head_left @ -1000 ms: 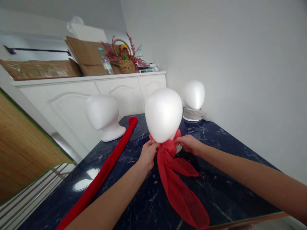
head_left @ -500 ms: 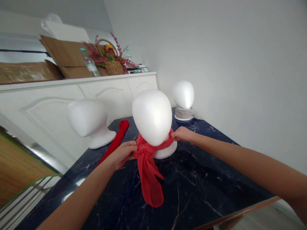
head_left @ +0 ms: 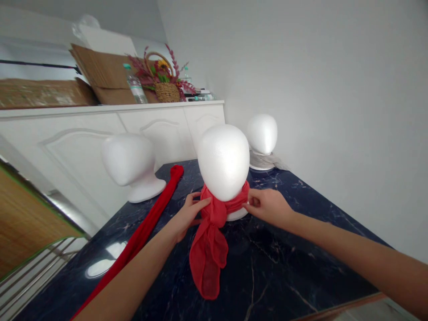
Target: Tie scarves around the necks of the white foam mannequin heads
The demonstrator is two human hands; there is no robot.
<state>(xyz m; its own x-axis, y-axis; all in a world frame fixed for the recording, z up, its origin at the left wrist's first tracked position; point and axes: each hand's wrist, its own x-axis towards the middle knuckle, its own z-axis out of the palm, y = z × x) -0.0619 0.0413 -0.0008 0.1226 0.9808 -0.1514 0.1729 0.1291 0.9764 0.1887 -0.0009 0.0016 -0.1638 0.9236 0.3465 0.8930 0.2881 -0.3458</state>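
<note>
In the head view a white foam mannequin head (head_left: 224,160) stands upright at the middle of the table. A sheer coral-red scarf (head_left: 209,258) wraps its neck, knotted at the front left, with the tails hanging down onto the tabletop. My left hand (head_left: 187,216) grips the scarf beside the knot, thumb in front and some fingers hidden behind the cloth. At the neck's right side, my right hand (head_left: 270,206) pinches the wrapped band between thumb and curled fingers.
A second foam head (head_left: 129,158) stands at left, beside a long red cloth (head_left: 157,211). Behind on the right, another foam head (head_left: 263,133) wears a grey scarf (head_left: 265,160). White cabinets (head_left: 160,142) and a wall bound the dark marbled table (head_left: 284,276).
The knot looks tighter and the wrapped band sits higher and more bunched. The tails have spread and hang differently. My left thumb has moved onto the scarf's front; the view has shifted slightly.
</note>
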